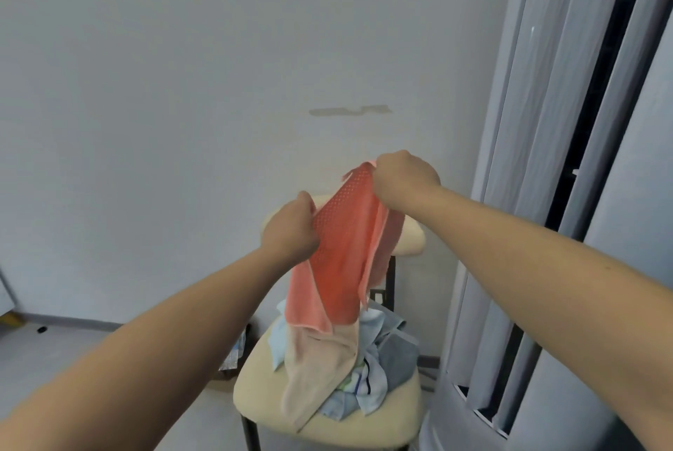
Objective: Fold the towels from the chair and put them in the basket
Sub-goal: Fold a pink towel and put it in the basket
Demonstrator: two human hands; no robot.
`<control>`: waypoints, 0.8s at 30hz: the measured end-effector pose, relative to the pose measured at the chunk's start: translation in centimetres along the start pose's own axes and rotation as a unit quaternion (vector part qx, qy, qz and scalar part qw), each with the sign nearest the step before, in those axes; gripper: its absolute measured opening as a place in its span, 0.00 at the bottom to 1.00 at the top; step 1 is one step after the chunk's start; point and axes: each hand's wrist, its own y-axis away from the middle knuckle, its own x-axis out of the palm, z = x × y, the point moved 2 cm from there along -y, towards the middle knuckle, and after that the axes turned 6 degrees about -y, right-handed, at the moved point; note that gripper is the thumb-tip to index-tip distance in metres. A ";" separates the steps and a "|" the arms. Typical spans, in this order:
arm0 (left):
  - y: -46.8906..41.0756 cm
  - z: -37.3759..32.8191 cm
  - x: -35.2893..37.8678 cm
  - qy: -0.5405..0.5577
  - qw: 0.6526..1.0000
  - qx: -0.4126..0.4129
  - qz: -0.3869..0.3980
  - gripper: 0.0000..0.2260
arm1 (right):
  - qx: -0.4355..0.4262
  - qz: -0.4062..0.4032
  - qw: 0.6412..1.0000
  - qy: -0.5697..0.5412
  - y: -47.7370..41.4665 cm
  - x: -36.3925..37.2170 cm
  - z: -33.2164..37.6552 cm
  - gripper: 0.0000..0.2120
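Coral-pink towel with a dotted weave (pixel 342 268) hangs in the air in front of the person, held up over the cream padded chair with a dark metal frame (pixel 327 425). The left hand (pixel 289 230) grips the towel's left edge with curled fingers, and the right hand (pixel 404 177), higher up, pinches its top corner. The two hands are close together, so the cloth droops between them in loose folds, its lower edge touching the heap below. On the chair seat lie more towels in a crumpled pile: a pale beige-pink towel (pixel 313 370) trailing over the front edge and light blue and grey cloths (pixel 378 388) beside it. Grey pleated curtains (pixel 546 122) hang just right of the chair.
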 end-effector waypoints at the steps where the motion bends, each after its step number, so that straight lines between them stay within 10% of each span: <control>1: 0.2 0.6 0.2 0.006 1.000 0.009 0.002 0.10 | 0.025 -0.001 0.999 -0.022 -0.2 -0.2 -0.3 0.11; 16: 1.7 7.1 2.0 -0.126 0.980 0.135 0.077 0.10 | 0.192 -0.088 0.937 -0.279 -2.7 -1.8 -3.0 0.17; 24: 1.5 6.0 1.8 0.053 0.989 -0.018 0.136 0.22 | 0.207 -0.097 0.924 -0.306 -2.7 -2.4 -3.1 0.17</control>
